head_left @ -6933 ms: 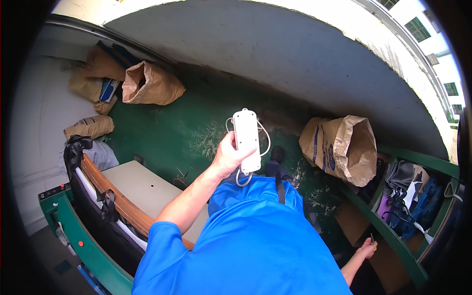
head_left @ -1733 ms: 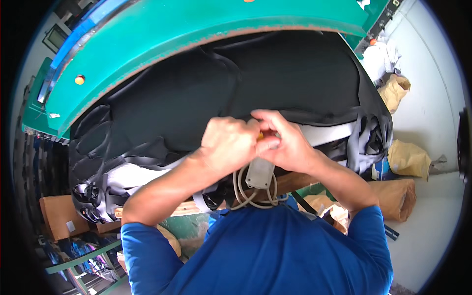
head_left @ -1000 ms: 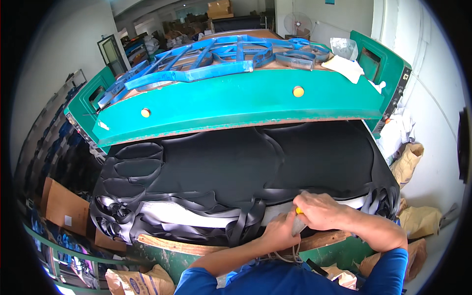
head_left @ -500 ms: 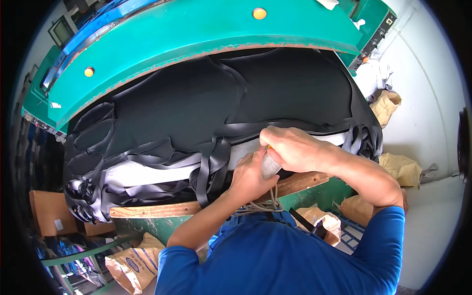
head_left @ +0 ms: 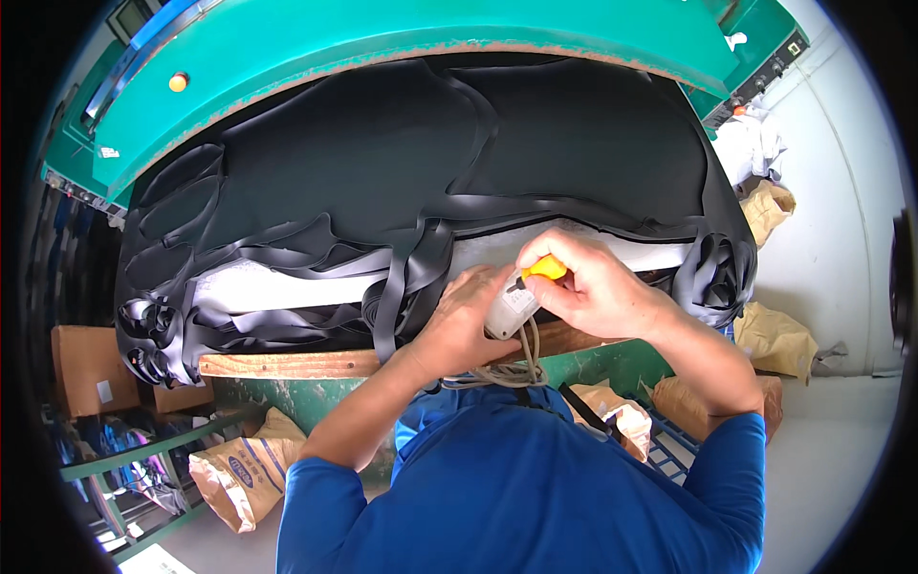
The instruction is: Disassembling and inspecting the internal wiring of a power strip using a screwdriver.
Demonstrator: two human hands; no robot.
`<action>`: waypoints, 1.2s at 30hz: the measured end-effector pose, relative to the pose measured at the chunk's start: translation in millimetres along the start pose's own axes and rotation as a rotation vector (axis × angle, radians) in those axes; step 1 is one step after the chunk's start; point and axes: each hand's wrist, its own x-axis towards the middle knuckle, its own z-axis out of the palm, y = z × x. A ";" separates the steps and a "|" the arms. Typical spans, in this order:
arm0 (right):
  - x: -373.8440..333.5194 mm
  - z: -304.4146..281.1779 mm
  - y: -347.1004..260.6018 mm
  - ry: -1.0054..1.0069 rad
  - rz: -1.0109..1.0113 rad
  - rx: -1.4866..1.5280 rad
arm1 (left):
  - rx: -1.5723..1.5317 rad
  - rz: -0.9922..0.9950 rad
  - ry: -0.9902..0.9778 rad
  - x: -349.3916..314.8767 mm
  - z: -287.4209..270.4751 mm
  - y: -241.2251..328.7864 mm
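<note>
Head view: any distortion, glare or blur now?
Head view: the green beam bows into an arc and the corners go black; head view: the white strip looks nearly washed out; head view: left hand, right hand and yellow handle look fairly sharp.

A sack (head_left: 251,467) lies left of the power strip (head_left: 512,312).

Your green bench (head_left: 320,394), with its wooden front rail (head_left: 277,365), carries black sheet material (head_left: 344,158) over a white layer (head_left: 287,290). One black strip (head_left: 385,320) hangs across the rail.
</note>
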 end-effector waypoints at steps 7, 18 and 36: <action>7.6 17.1 -4.5 -0.028 -0.107 0.008 | -0.089 -0.089 0.053 -4.4 4.5 -1.5; 22.1 23.0 0.1 0.010 -0.266 -0.299 | 0.057 0.040 0.238 21.4 14.9 -11.5; 60.0 15.8 -39.5 -0.420 -0.093 -0.777 | -0.112 -0.020 0.437 11.5 16.0 -8.5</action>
